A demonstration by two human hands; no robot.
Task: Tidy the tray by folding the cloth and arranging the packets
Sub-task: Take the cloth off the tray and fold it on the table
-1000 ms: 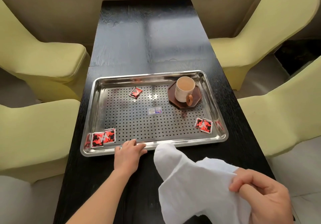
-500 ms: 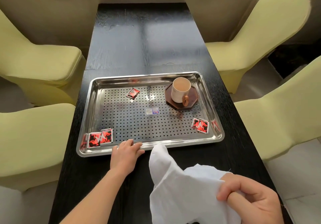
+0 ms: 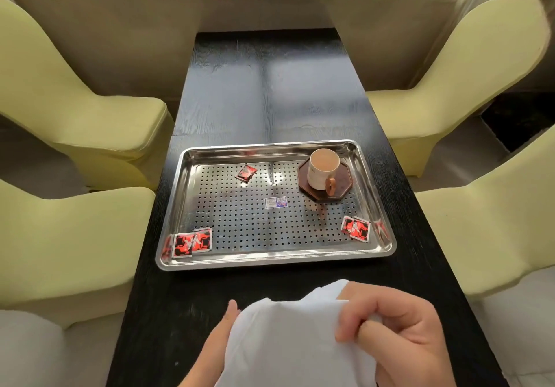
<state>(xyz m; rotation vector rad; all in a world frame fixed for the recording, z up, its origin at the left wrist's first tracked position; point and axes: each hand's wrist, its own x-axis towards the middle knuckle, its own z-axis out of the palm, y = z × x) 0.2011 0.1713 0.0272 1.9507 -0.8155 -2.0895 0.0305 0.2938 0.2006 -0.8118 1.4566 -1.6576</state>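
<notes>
At the near end of the table (image 3: 270,92), between both hands and short of the tray (image 3: 271,262): white cloth (image 3: 288,341), bunched, long axis not readable. Right hand (image 3: 399,335) pinching its right edge; left hand (image 3: 219,335) alongside its left edge, mostly hidden, grip impossible to tell. Beyond, in the tray, 3 lots of red packets (image 3: 192,242), scattered. Likely next: spreading the cloth sideways for folding.

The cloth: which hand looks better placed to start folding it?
Probably the right hand: its grip already pinches the white cloth near an edge. The left hand lies mostly under the cloth, only partly visible, so it would likely just support.
</notes>
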